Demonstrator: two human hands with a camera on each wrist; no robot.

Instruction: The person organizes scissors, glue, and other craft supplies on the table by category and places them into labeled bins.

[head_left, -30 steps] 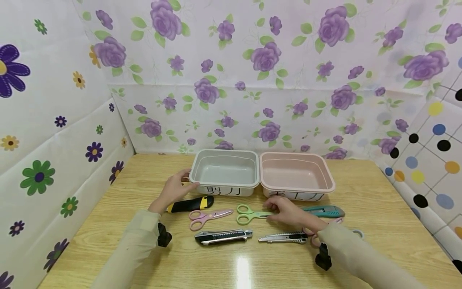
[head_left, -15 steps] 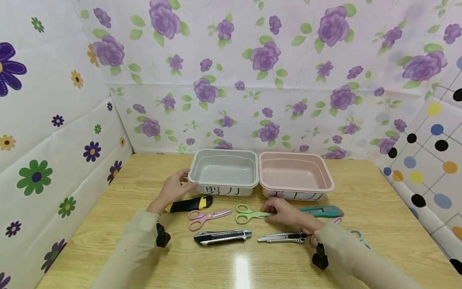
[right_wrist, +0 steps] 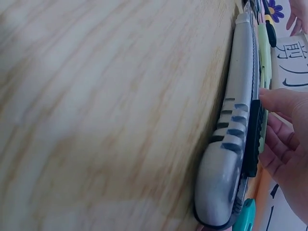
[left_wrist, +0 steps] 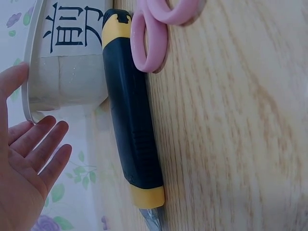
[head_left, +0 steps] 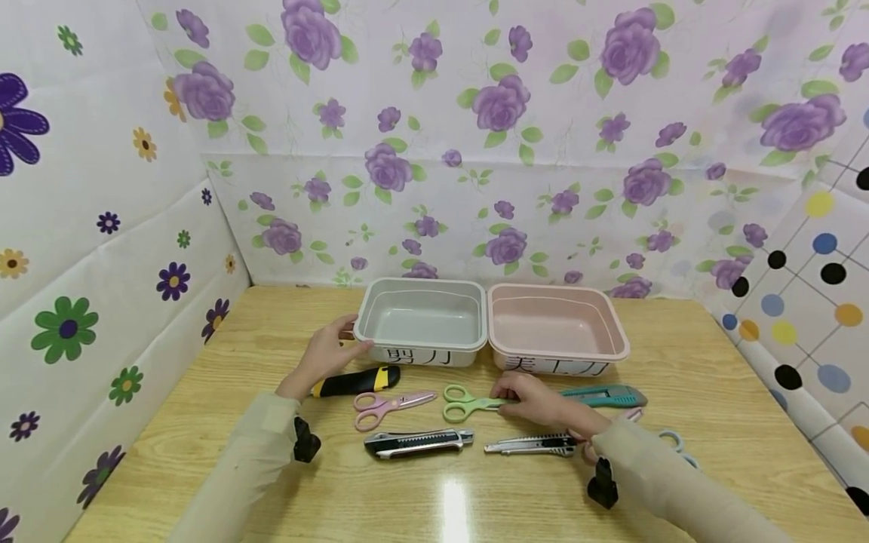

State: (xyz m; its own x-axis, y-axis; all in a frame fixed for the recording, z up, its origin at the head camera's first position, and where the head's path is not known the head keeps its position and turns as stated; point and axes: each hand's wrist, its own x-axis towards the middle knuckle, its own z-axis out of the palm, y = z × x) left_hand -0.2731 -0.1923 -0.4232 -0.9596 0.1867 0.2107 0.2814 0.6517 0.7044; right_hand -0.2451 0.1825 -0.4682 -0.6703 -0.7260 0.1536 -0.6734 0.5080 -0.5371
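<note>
My left hand (head_left: 327, 357) touches the left front corner of the grey bin (head_left: 421, 348), its fingers loosely extended and thumb on the rim in the left wrist view. Below that hand lies a black-and-yellow utility knife (left_wrist: 127, 110). My right hand (head_left: 532, 398) pinches the green scissors (head_left: 460, 403) by the blade end between thumb and fingers; the tips are hidden. The scissors lie flat on the table, handles to the left. Nearer the person is a silver utility knife (right_wrist: 224, 168). A teal utility knife (head_left: 607, 396) lies partly behind the right hand.
A pink bin (head_left: 557, 354) stands against the grey one; both carry written labels. Pink scissors (head_left: 380, 411) and a black-and-silver utility knife (head_left: 417, 443) lie on the wooden table (head_left: 380, 498). More scissors, with pale blue handles (head_left: 672, 440), are partly covered by the right sleeve.
The right hand has shifted slightly left along the green scissors and its fingers have drawn in on them. The left hand stays at the grey bin's corner.
</note>
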